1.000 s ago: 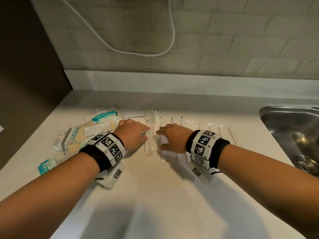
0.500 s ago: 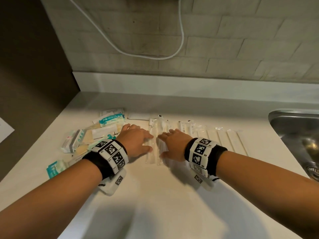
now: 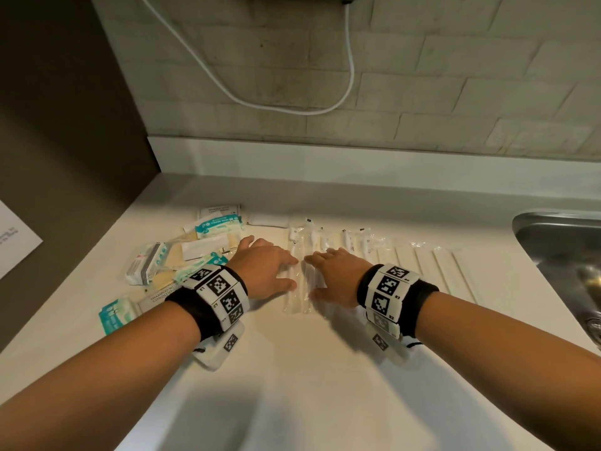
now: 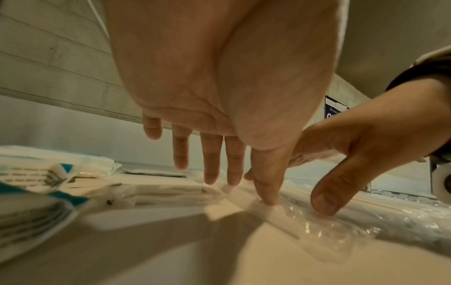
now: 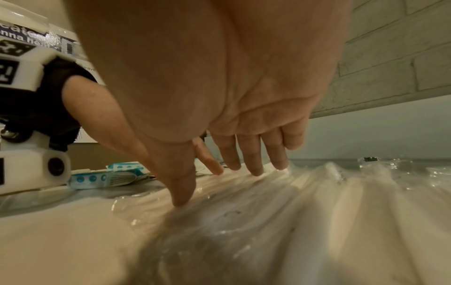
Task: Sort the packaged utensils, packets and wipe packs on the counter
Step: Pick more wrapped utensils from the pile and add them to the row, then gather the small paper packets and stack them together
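Note:
A row of clear-wrapped white utensils [image 3: 367, 252] lies side by side on the pale counter [image 3: 292, 369]. My left hand [image 3: 270, 271] rests flat at the row's left end, fingers straight, thumb and fingertips touching a wrapper [image 4: 317, 227]. My right hand [image 3: 335, 275] lies flat beside it, straight fingers pressing the wrapped utensils [image 5: 268, 202]. One wrapped utensil [image 3: 297, 288] shows in the gap between the two hands. To the left sits a loose pile of teal-and-white wipe packs [image 3: 218, 224] and flat packets [image 3: 169, 258].
A steel sink [image 3: 559, 252] is sunk into the counter at the right. A brick wall with a hanging white cable [image 3: 349, 76] rises behind a pale upstand. A dark panel [image 3: 65, 125] bounds the left side.
Both hands have stayed flat on the wrapped utensils, close together. The camera view has tilted up and shifted; the hands have barely moved on the counter.

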### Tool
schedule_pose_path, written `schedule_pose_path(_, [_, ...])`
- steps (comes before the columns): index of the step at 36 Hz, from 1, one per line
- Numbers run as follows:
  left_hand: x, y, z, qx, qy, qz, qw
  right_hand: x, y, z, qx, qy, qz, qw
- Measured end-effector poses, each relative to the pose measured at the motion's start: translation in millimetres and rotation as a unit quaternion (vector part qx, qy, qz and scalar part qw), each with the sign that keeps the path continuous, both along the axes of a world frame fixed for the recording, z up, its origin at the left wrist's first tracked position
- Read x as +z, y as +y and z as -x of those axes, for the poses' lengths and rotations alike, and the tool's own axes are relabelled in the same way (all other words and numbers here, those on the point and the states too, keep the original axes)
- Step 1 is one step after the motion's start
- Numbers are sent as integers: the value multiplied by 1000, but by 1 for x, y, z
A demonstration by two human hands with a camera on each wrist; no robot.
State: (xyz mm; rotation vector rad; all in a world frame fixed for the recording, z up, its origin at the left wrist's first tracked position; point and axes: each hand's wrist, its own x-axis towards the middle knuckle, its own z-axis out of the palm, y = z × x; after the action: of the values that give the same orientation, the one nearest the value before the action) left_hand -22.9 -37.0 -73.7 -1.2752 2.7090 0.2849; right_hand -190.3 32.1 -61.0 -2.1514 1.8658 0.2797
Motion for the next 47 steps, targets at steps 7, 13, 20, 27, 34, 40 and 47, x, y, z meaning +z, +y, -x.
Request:
schedule_pose_path(7, [2,3,1,-1,-1,-4,1000,1,2,1,2,-1,-4,1000])
schedule_pose_path(13, [13,-2,-5,25,29,-20,999,7,-3,1,22,7,-7,1000])
schedule_pose_path(20, [51,-26,-53,133,96,4,986,46,-28,-9,60,2,22,998])
schedule_pose_path(27, [63,-75,-100,211,68,-7,975,55,-90,-35,81,22,-5,996])
schedule_pose_path(34, [51,-130,-91,171,28,-1,985,29,-175,-56,19,66,-46,997])
schedule_pose_path(40, [26,-175,-70,130,-22,-11,991,-34,-233,-52,-19,101,-61,993])
schedule_pose_path(47, [5,-201,-70,124,-79,-26,989,-112,-305,-34,-55,135,-94,985])
